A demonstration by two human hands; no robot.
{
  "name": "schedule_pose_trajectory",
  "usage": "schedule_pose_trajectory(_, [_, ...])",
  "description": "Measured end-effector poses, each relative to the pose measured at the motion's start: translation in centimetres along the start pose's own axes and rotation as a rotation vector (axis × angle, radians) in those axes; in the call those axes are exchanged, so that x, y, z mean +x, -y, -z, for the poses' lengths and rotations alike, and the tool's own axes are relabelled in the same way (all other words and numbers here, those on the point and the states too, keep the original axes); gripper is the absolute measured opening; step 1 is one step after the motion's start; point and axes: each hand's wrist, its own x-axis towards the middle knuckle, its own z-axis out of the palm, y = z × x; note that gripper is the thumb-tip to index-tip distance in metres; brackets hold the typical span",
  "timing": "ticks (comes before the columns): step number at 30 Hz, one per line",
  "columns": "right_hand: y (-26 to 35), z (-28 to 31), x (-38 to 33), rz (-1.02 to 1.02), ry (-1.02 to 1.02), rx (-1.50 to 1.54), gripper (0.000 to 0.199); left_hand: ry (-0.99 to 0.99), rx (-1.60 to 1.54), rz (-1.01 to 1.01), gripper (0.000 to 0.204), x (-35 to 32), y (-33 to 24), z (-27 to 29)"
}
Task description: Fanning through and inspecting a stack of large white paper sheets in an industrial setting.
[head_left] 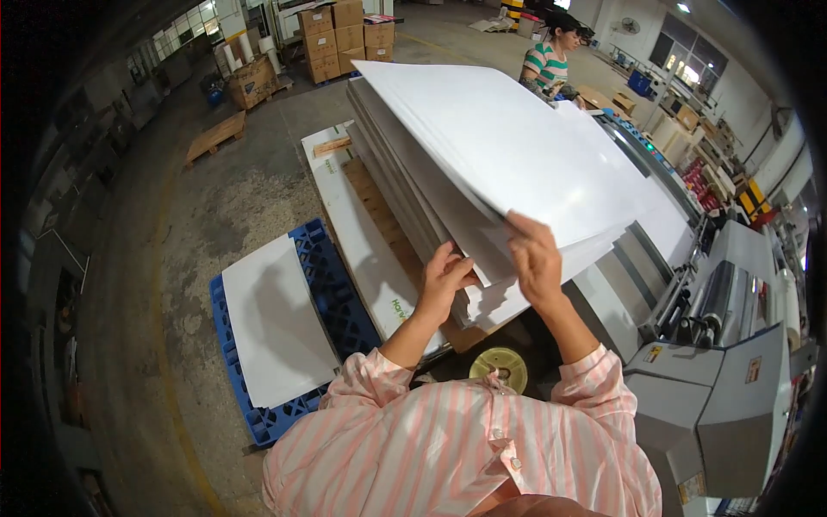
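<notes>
A tall stack of large white sheets [413, 185] stands in front of me, its near corner toward my body. The top few sheets [517, 129] are raised along their near left edge, bowed, with a dark gap beneath. My right hand [536, 263] is closed on the near corner of these raised sheets, fingers curled at the edge. My left hand [442, 283] is at the stack's near left edge, below the gap, its fingers and thumb closed around the edge of lower sheets. How many sheets each hand holds cannot be made out.
On my left, a blue plastic pallet [340, 297] bears a smaller pile of white sheets [276, 327]. A grey machine with rollers [715, 302] stands close on my right. A co-worker in a striped shirt [547, 65] is beyond the stack. Cartons [336, 39] and a wooden pallet [215, 138] lie farther back.
</notes>
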Motion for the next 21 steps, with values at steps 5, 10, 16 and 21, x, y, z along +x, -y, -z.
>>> schedule_pose_trajectory(5, [0.3, 0.1, -1.9, 0.021, 0.343, -0.199, 0.013, 0.012, -0.039, 0.013, 0.046, -0.2, 0.1, 0.5])
schedule_pose_trajectory(10, [1.2, 0.8, -0.6, 0.235, 0.303, -0.274, 0.045, 0.046, -0.050, 0.054, 0.036, 0.1, -0.9, 0.2])
schedule_pose_trajectory(16, [1.1, 1.1, -0.2, 0.245, 0.310, -0.222, 0.044, -0.013, -0.032, 0.072, 0.029, 0.4, -1.2, 0.0])
schedule_pose_trajectory(21, [1.5, 1.4, -1.2, 0.091, 0.335, -0.122, 0.034, -0.026, 0.021, 0.076, 0.047, 0.5, -0.9, -0.3])
